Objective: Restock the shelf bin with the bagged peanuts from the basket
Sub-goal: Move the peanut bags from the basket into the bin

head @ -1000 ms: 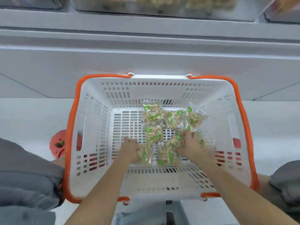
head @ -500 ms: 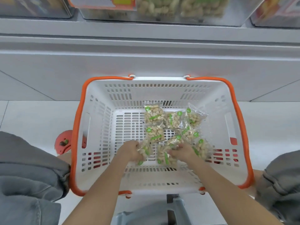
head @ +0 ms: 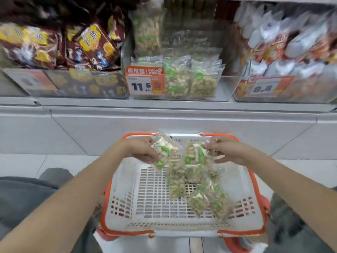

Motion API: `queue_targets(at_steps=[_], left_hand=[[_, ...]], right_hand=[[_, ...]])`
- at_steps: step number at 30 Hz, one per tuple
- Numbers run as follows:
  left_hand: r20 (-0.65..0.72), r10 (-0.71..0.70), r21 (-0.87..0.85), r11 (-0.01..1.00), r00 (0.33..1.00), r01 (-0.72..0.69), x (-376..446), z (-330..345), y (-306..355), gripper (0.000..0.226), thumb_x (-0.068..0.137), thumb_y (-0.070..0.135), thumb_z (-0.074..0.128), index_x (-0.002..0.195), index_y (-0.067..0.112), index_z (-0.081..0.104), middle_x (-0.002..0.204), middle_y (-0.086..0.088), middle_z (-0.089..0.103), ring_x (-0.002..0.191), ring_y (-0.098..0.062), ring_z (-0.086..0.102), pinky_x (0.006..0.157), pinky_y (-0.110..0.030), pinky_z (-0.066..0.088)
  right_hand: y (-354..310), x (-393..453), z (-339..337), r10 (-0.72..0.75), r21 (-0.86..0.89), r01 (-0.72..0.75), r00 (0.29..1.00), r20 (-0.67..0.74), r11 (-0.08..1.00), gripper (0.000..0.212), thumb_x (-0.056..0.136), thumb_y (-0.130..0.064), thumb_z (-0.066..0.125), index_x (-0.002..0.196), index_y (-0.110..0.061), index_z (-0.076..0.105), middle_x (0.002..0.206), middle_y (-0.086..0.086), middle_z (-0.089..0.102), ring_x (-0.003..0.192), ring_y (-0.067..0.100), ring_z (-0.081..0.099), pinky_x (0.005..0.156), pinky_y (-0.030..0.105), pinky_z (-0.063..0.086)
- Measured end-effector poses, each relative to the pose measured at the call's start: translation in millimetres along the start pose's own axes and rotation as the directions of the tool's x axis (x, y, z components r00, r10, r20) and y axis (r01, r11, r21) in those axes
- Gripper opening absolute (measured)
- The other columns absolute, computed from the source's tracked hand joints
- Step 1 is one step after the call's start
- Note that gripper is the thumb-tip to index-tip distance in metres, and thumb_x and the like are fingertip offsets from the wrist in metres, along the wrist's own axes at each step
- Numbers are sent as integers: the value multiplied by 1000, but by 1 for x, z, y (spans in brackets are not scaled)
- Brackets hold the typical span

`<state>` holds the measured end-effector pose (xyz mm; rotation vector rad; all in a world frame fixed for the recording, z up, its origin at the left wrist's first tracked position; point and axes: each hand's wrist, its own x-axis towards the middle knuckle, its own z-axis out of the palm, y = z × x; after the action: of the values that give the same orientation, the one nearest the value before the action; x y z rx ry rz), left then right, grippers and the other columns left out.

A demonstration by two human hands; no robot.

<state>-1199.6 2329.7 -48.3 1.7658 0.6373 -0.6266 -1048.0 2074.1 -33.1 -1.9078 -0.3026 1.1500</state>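
Observation:
A white basket (head: 124,207) with an orange rim sits in front of me, with several clear peanut bags (head: 206,198) with green labels lying in it. My left hand (head: 142,148) holds one peanut bag (head: 163,150) raised above the basket's far edge. My right hand (head: 226,148) pinches another peanut bag (head: 196,154) by its top, hanging above the basket. On the shelf above stands the clear peanut bin (head: 222,88), with upright peanut bags (head: 176,81) and a price tag (head: 145,81) reading 11.5.
A bin of brown snack packs (head: 73,50) stands left of the peanut bin. Red and white packs (head: 288,52) fill the bin on the right, tagged 8.8. A grey shelf ledge (head: 164,106) runs between bins and basket. My knees flank the basket.
Both hands have lifted out of the basket, each with a peanut bag. The view has tilted up, so the shelf bins now show.

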Motion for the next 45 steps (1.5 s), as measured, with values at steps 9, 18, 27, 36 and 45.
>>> queue_targets(at_steps=[9,18,27,36,45], left_hand=[[-338,190,238,965,922,-112,-92,-41,97,35,74,24,79,99,24,55,73,0,64,58,-13,59,48,-19,49],[-270,351,-122,911,896,-394,-100,-20,132,25,87,19,65,111,16,65,73,-1,63,57,-13,52,52,-20,48],[-203,402,-508,736,893,-447,-119,29,134,74,63,57,74,124,20,52,114,5,64,104,-22,63,86,-45,55],[-498,414,-8,877,763,-481,-109,27,122,75,55,22,89,117,24,47,110,6,61,99,-13,63,88,-34,53],[-243,606,280,791,757,-544,-121,26,117,80,57,9,88,120,31,44,109,18,49,97,14,49,70,-1,42]], right_hand=[[-91,-61,3,-300,93,292,950,91,952,4,81,-22,67,79,-19,67,62,-9,55,52,3,48,54,15,42],[-115,-65,27,-399,541,364,915,-57,758,49,70,-39,62,112,-13,61,96,9,67,75,19,65,62,28,55],[-110,-76,28,-487,476,564,825,-287,674,20,91,-32,53,104,-17,57,87,2,68,69,12,66,59,27,55],[-100,-71,30,-607,2,642,727,-321,767,47,75,-43,69,103,-24,38,111,-2,57,94,8,59,78,25,49],[-97,-75,25,-624,-298,665,746,233,685,104,59,-40,88,142,-38,26,123,-14,58,109,-6,58,90,16,47]])
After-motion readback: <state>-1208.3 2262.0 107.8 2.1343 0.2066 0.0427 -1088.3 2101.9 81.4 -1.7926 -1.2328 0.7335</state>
